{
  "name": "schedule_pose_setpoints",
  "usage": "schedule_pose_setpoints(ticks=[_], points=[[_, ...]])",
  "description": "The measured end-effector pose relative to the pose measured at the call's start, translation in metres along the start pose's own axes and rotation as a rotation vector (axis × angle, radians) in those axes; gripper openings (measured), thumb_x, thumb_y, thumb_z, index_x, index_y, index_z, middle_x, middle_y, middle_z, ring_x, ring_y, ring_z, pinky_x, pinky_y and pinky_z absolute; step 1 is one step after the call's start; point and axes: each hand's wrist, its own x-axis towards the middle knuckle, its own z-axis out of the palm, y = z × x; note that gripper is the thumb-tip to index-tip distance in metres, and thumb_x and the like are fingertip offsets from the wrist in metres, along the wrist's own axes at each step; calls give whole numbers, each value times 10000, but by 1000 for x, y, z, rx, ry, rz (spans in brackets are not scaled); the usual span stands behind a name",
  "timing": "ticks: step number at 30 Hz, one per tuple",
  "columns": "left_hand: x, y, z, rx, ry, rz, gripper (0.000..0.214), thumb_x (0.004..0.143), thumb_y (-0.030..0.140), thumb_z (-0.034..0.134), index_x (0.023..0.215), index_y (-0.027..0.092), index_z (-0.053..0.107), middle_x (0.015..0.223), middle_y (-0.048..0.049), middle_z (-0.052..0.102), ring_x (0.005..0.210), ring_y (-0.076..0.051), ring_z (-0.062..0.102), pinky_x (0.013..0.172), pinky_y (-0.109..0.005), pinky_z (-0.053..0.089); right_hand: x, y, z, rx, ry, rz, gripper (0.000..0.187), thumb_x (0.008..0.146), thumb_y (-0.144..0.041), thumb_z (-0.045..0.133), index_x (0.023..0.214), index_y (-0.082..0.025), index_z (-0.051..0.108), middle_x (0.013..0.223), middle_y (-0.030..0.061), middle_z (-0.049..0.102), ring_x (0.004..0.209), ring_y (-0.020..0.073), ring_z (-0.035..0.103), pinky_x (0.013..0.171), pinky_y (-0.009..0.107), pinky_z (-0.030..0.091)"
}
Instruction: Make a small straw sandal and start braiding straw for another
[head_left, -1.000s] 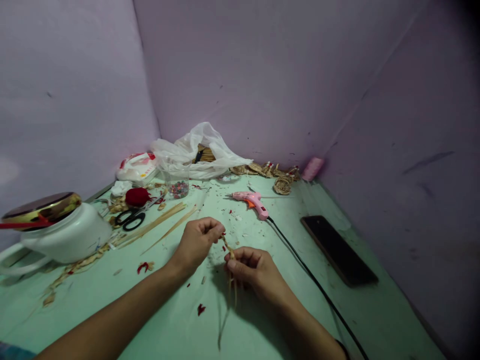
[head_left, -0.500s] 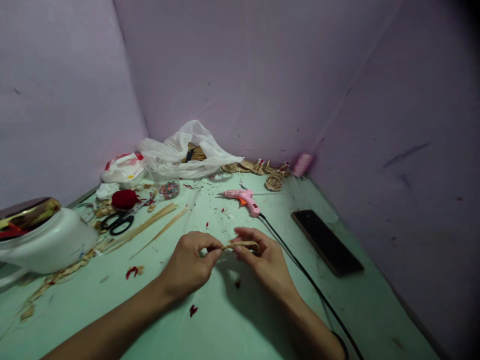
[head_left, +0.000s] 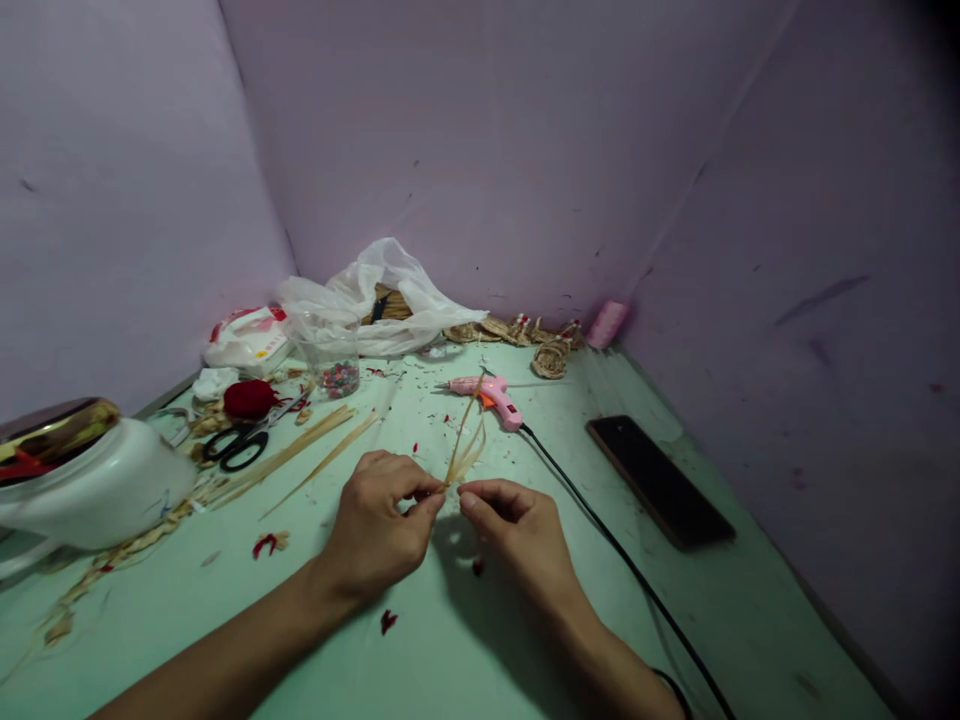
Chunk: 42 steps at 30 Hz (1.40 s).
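Note:
My left hand (head_left: 386,515) pinches thin tan strips of dried plant fibre (head_left: 466,455) between thumb and fingertips. Beyond the grip, the strips spread upward, some of them curved. Just to the right, my right hand (head_left: 521,525) has its thumb and forefinger pressed together close to the base of the strips; what lies between them is too small to make out. Behind the strips lies a pink glue gun (head_left: 491,390), its nozzle pointing left. Its black cord (head_left: 600,525) runs past my right hand toward the front edge.
Black-handled scissors (head_left: 236,447), a red yarn ball (head_left: 250,399), loose fibre strips (head_left: 300,455) and a white pot (head_left: 112,485) are on the left. A cup of beads (head_left: 337,365) and a plastic bag (head_left: 382,285) stand behind. A phone (head_left: 660,480) lies right, near woven pieces (head_left: 550,358).
The strips that lay sideways across my right fingers now stand up and fan out from my left pinch. My right fingers have drawn together at the base of the strips.

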Motion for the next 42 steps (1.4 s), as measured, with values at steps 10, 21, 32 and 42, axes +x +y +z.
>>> schedule_pose_setpoints(ticks=[10,21,32,42], points=[[-3,1,6,-32,-46,-14,104,720,156,587,621,164,616,589,14,606,594,-128,530,720,-350,370,-2,18,-3,-448,104,-508,138,735,-238,581,745,-173,703,702,36,701,556,141,613,551,249,482],[-3,4,6,-73,-64,-34,116,716,149,569,603,161,594,588,11,593,611,-131,524,717,-344,374,-2,17,-3,-542,90,-622,128,728,-192,569,732,-162,693,672,32,699,511,124,599,514,226,468],[2,7,2,-86,-171,-86,193,727,191,520,543,164,573,541,1,590,574,-134,529,680,-319,386,-4,13,-5,-763,55,-808,140,756,-171,523,745,-168,662,658,42,673,557,134,598,546,223,436],[5,13,1,-533,-266,-650,185,643,307,574,549,147,567,448,32,479,428,-79,396,439,-208,321,-4,9,2,-507,52,-469,131,702,-226,536,648,-163,637,583,13,632,489,119,542,493,220,407]])
